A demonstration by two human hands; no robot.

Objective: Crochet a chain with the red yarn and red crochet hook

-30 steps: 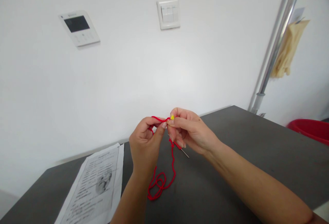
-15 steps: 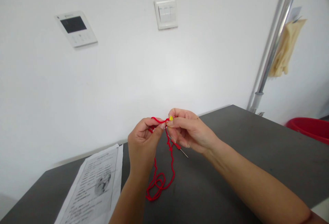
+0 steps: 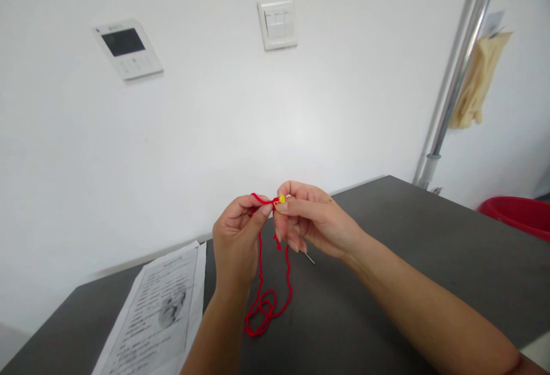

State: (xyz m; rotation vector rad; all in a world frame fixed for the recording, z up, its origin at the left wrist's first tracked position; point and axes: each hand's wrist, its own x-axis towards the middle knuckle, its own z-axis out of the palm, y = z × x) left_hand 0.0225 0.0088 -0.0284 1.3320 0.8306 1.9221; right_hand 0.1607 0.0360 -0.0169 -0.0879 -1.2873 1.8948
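Observation:
My left hand (image 3: pixel 237 237) and my right hand (image 3: pixel 311 218) meet fingertip to fingertip above a dark grey table (image 3: pixel 387 260). Both are closed in a pinch. My left hand pinches a red thread (image 3: pixel 268 300), whose free length hangs down and loops on the table. My right hand pinches a small yellow bead (image 3: pixel 282 198) on the thread. It also holds a thin metal needle (image 3: pixel 308 258), whose tip sticks out below the fingers.
A printed paper sheet (image 3: pixel 158 312) lies on the table at the left. A wall panel (image 3: pixel 127 48) and a light switch (image 3: pixel 277 24) hang on the white wall. At the right stand a metal pole (image 3: pixel 458 77) with a hanging beige cloth (image 3: pixel 476 82) and a red basin (image 3: pixel 515 214).
My right hand has closed in slightly toward the left, carrying the bead a little leftward. The needle shows less below the fingers. The thread loop on the table lies unchanged.

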